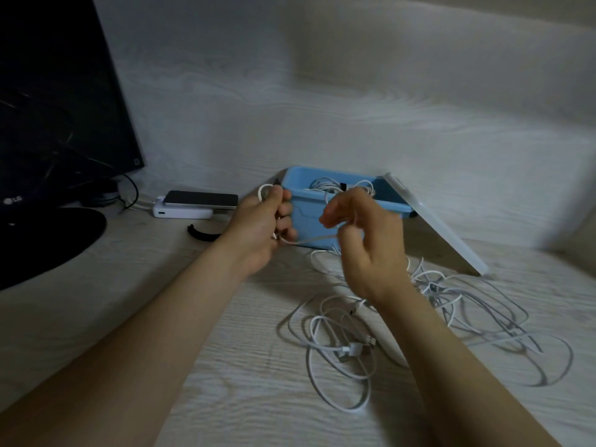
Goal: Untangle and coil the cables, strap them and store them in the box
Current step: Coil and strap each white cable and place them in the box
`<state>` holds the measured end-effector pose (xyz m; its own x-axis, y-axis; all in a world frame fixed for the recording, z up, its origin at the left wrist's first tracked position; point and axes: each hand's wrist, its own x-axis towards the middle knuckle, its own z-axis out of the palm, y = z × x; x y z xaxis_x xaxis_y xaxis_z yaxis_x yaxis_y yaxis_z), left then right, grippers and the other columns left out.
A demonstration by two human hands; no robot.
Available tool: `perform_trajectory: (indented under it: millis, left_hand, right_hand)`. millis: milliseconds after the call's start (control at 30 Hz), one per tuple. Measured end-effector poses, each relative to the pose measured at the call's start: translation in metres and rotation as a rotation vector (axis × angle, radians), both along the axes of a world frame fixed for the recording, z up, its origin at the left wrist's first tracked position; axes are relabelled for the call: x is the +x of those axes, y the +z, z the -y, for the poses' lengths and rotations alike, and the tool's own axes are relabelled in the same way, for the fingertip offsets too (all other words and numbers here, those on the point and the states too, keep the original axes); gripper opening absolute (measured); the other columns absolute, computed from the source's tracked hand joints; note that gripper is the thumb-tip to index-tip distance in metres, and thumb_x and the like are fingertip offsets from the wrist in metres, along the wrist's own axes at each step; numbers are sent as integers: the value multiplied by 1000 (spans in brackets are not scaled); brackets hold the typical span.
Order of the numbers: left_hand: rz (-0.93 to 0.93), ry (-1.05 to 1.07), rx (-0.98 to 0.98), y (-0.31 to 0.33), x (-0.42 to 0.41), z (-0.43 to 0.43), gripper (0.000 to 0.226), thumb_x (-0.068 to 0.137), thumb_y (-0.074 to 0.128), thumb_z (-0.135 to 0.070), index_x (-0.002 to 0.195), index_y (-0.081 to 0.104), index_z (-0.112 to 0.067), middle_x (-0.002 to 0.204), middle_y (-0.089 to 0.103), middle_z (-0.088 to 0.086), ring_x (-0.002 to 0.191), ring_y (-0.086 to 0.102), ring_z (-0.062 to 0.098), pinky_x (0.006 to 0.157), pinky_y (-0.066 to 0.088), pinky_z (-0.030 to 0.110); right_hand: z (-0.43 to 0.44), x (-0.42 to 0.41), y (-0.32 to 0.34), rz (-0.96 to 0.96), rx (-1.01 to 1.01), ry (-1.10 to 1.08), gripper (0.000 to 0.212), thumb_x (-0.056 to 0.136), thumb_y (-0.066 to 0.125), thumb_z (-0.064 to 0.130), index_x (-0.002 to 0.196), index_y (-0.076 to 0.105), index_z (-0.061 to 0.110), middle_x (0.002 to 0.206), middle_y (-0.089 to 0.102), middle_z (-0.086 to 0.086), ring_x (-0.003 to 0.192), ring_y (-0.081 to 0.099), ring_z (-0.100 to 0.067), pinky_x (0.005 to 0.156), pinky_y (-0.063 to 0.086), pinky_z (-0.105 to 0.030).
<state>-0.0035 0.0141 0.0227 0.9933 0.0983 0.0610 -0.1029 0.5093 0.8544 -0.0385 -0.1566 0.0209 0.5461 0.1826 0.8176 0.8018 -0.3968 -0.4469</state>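
A pale wood-grain desk (pixel 225 366) runs up to a plain light wall, with a dark monitor (pixel 58 91) standing at the far left and a phone (pixel 200 200) lying on a white charger block (pixel 180 213) beside its base. A black strap (pixel 203 235) lies curved on the desk just left of the left wrist. Behind the hands sits the blue box (pixel 308 217), open, with its white lid (pixel 435 224) leaning against its right side; a coiled cable (pixel 325 185) bound with a dark strap already lies inside. The left hand (pixel 261 227) is raised in front of the box's left corner, fingers curled tight round a few small loops of a white cable (pixel 309 241), one loop sticking up above the knuckles. From that fist the same cable runs in a short, slightly sagging span to the right hand (pixel 367 250), which is held up in front of the box with its fingers bent and pinches the cable at the fingertips. Below and to the right of the right hand, a loose tangle of cables (pixel 451 304) sprawls over the desk, its plugs showing near the right forearm.
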Motion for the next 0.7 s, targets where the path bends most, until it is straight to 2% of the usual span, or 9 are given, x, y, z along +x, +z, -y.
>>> perform_trajectory:
  millis: [67, 200, 267, 333, 433, 500, 533, 600, 700]
  left_hand:
    - [-19, -42, 22, 0, 1, -4, 29, 113, 41, -25, 92, 58, -16, 60, 42, -6, 41, 30, 6, 41, 32, 18]
    - [-110, -150, 140, 3, -1, -9, 25, 98, 43, -24, 88, 64, -14, 57, 41, -5, 43, 27, 11, 46, 24, 22]
    - [-119, -199, 226, 2, -2, -8, 34, 95, 42, -31, 90, 68, -11, 61, 49, -1, 48, 33, 13, 51, 25, 25]
    - [-80, -259, 301, -1, -3, -8, 42, 94, 43, -43, 89, 72, -13, 76, 57, 7, 59, 41, 16, 57, 29, 29]
    - [-29, -413, 384, -2, -6, -7, 58, 90, 54, -69, 96, 66, -13, 81, 52, 7, 71, 48, 20, 67, 47, 35]
    - [-7, -535, 391, -2, -10, -5, 77, 84, 60, -81, 112, 64, -10, 86, 42, 12, 76, 50, 22, 74, 53, 41]
    - [17, -582, 422, -2, -13, -4, 79, 83, 60, -83, 112, 66, -9, 87, 42, 11, 73, 49, 21, 70, 53, 39]
    - [64, -633, 501, -3, -20, -2, 62, 82, 64, -79, 96, 66, -19, 82, 43, 6, 63, 40, 14, 55, 42, 28]
    - [97, -707, 512, -6, -24, 0, 30, 88, 75, -51, 87, 60, -24, 77, 46, -4, 61, 28, 9, 49, 24, 20]
  right_hand:
    - [3, -1, -1, 85, -190, -44, 34, 82, 48, 25, 108, 65, 10, 105, 71, 4, 95, 65, -12, 82, 51, -41]
    - [8, 1, 0, 76, -307, -32, 33, 96, 57, 28, 125, 53, 13, 124, 68, 1, 114, 65, -17, 95, 51, -44]
    - [9, 4, 0, 70, -345, -56, 28, 102, 59, 31, 123, 52, 14, 120, 69, 0, 109, 68, -21, 89, 54, -46]
    - [8, 7, -1, 131, -366, -127, 24, 104, 62, 34, 115, 58, 14, 107, 71, 1, 98, 68, -22, 82, 53, -47]
    - [7, 14, -1, 306, -333, -288, 22, 100, 71, 36, 95, 68, 14, 82, 60, 3, 79, 56, -21, 73, 46, -45]
    - [6, 17, -1, 326, -246, -321, 23, 97, 76, 35, 91, 71, 14, 85, 55, -2, 80, 53, -23, 72, 44, -41]
    - [6, 17, -2, 311, -207, -313, 21, 96, 77, 33, 92, 72, 13, 90, 56, -4, 83, 55, -23, 74, 45, -38]
    - [5, 16, -2, 255, -179, -275, 17, 96, 76, 28, 95, 71, 12, 99, 59, -4, 88, 58, -20, 77, 48, -33]
    - [4, 18, -4, 173, -215, -222, 14, 102, 67, 27, 98, 67, 14, 94, 66, 0, 83, 62, -16, 73, 52, -37]
